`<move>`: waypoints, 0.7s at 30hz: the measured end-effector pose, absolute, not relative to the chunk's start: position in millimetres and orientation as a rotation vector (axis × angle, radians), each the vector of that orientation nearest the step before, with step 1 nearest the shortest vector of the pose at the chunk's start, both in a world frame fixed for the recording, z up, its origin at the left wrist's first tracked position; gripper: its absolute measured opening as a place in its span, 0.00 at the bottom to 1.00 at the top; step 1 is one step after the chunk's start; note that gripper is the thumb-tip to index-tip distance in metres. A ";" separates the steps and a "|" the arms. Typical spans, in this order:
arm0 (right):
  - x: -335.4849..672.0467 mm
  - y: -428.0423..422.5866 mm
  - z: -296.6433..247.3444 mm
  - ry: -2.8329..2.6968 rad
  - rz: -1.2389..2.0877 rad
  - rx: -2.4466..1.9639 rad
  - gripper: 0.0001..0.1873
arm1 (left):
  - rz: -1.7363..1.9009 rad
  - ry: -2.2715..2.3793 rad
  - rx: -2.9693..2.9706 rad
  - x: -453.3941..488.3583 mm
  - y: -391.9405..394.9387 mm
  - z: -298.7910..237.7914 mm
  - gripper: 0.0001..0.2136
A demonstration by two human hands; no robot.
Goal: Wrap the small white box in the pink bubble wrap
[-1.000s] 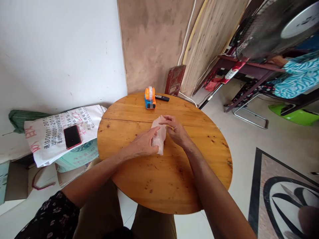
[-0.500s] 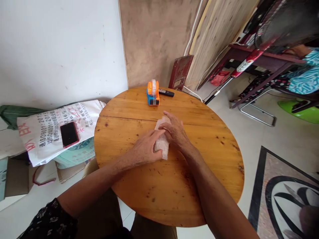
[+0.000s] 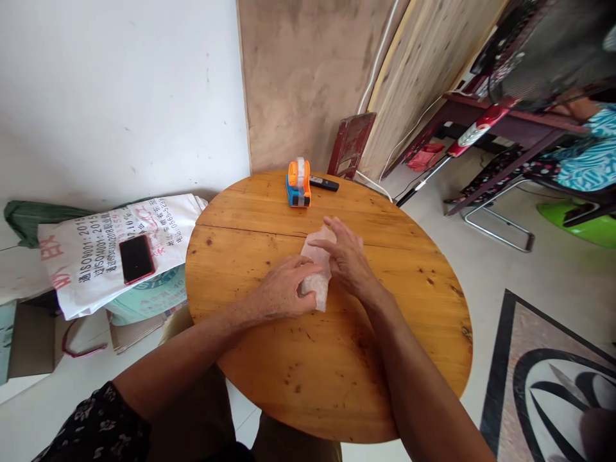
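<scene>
Lying mid-frame, a whitish packet (image 3: 319,281) touches the left hand (image 3: 285,287), fingers curved, grip unclear; the right hand (image 3: 352,262) overlaps, fingers spread.

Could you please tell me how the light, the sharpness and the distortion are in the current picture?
Head view: soft light, no strong glare; left hand and right hand fairly sharp, pale packet showing little detail. Same view: fan dim, its blades indistinct; dark desk at right appears slanted, probably partly from wide-angle stretching.

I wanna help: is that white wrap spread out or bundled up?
Bundled up: the white wrap forms a narrow bundle between left hand and right hand.
</scene>
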State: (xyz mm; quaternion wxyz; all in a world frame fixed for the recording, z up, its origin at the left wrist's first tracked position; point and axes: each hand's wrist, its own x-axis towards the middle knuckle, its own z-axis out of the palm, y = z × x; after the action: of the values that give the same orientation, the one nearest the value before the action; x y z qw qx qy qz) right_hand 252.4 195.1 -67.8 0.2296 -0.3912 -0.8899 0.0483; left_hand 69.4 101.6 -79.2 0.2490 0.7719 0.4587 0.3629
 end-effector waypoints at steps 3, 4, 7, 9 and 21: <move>247.7 186.0 -59.0 -2.505 -0.065 -1.053 0.15 | 0.978 1.238 2.116 69.0 101.7 -78.9 0.23; 248.9 183.5 -55.6 -2.497 -0.109 -1.056 0.14 | 0.977 1.242 2.113 69.0 101.6 -78.9 0.23; 259.6 179.9 -48.3 -2.440 -0.145 -1.057 0.12 | 0.966 1.262 2.111 69.2 101.3 -78.6 0.23; 267.1 181.1 -48.8 -2.403 -0.117 -1.050 0.11 | 0.961 1.259 2.122 69.3 101.1 -77.9 0.23; 249.7 205.9 -90.6 -2.416 0.040 -1.092 0.12 | 1.064 1.217 2.173 68.4 100.4 -79.0 0.23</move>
State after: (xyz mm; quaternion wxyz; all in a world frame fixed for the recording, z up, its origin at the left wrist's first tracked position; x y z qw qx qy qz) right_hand 249.7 205.9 -90.6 0.2427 -0.3996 -0.8838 0.0147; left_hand 68.4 100.4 -79.0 0.2147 0.7837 0.4387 0.3837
